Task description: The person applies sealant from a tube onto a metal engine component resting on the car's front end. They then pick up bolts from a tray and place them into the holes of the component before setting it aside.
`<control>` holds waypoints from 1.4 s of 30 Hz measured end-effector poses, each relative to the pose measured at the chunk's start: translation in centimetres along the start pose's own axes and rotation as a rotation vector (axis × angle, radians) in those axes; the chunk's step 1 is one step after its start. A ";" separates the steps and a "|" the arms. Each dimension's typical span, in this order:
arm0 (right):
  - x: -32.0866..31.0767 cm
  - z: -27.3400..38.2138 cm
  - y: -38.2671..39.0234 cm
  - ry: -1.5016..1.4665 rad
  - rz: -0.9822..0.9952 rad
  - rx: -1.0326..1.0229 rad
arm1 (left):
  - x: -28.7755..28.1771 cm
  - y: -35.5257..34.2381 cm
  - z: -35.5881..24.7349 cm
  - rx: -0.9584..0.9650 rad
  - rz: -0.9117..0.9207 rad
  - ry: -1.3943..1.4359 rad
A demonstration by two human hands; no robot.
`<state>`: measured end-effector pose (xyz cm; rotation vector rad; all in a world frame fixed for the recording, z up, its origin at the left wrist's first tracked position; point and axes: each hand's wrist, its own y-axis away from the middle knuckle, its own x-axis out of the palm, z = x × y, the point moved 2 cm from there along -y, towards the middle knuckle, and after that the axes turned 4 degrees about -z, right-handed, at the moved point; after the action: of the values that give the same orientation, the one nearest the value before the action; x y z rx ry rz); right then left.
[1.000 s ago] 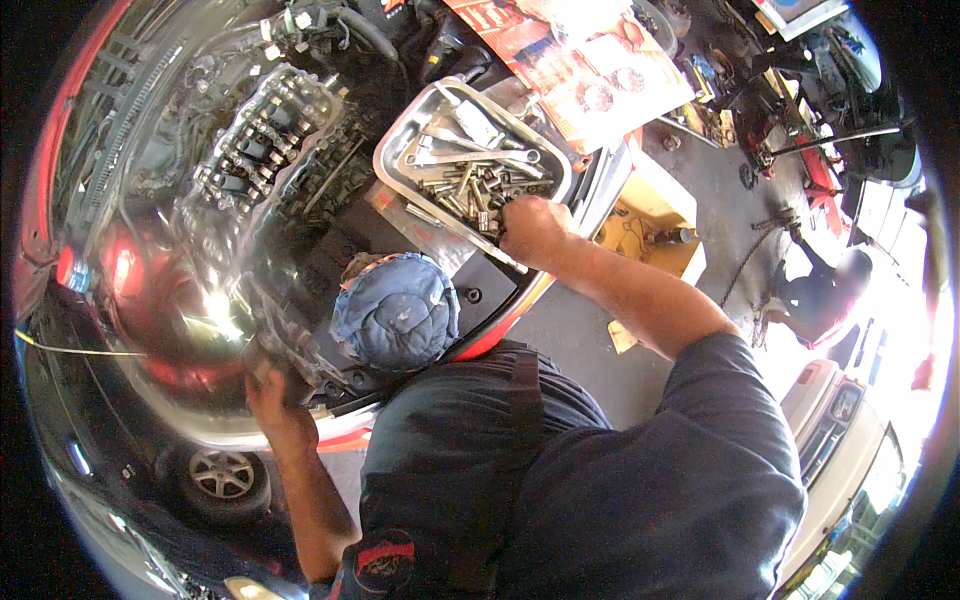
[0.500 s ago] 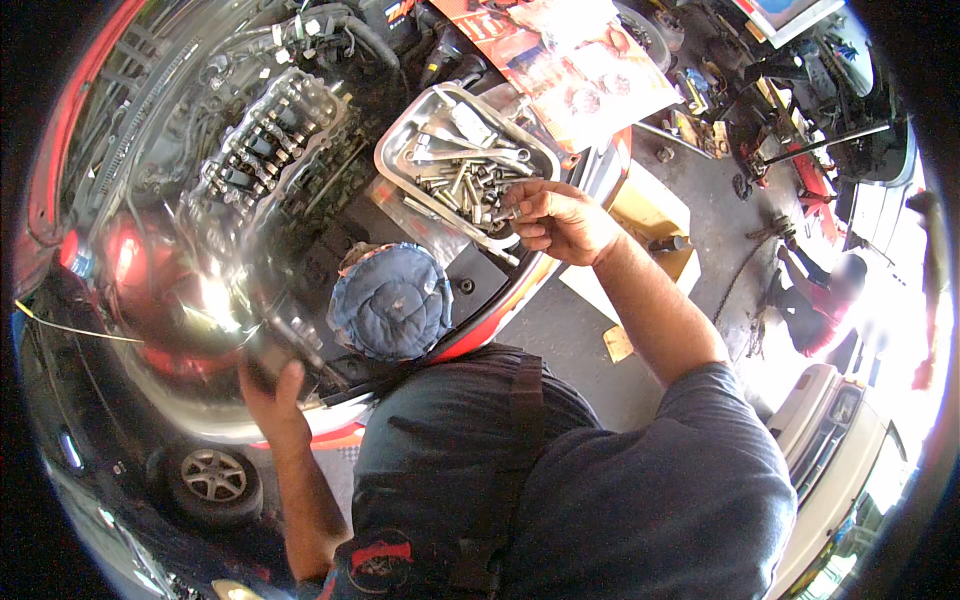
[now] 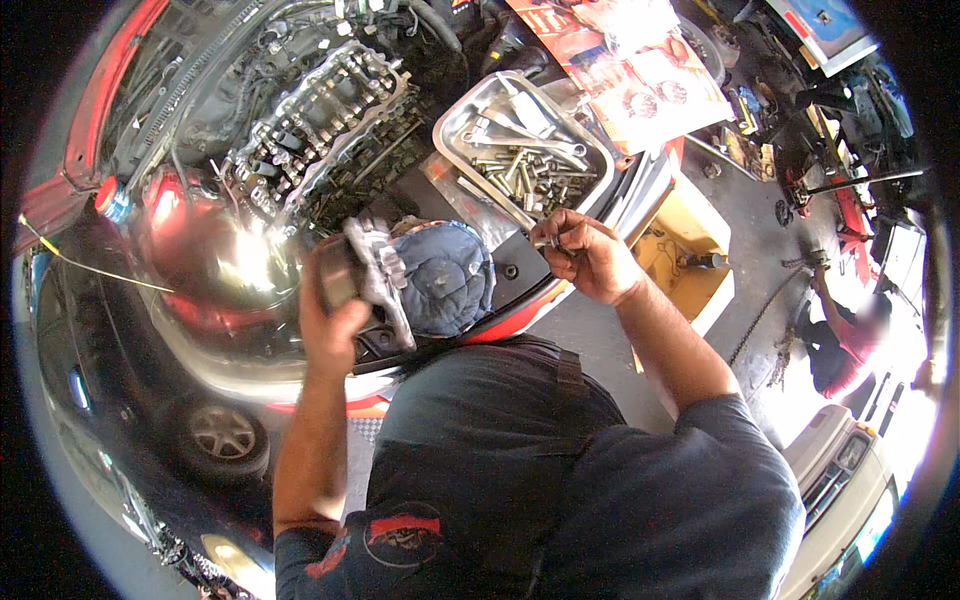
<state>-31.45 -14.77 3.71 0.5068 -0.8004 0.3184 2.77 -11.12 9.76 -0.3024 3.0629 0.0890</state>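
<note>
Head: bolts (image 3: 522,182), wrenches (image 3: 545,147) in tray (image 3: 468,112)

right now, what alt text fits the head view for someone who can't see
The person's left hand holds a blurred metal part beside a blue cloth bundle; the right hand is near a metal tray holding bolts and a wrench. An exposed engine lies at upper left.

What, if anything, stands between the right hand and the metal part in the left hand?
In this view, the round blue cloth bundle lies between the right hand and the metal part; heights cannot be judged.
</note>
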 end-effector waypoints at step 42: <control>2.6 -8.1 -1.0 0.244 -0.159 0.319 | -3.1 4.0 1.6 -0.278 -0.090 1.166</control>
<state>-24.43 -11.00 0.55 0.8090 -0.4697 0.3547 5.10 -6.49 8.59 -0.7191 4.1708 0.4957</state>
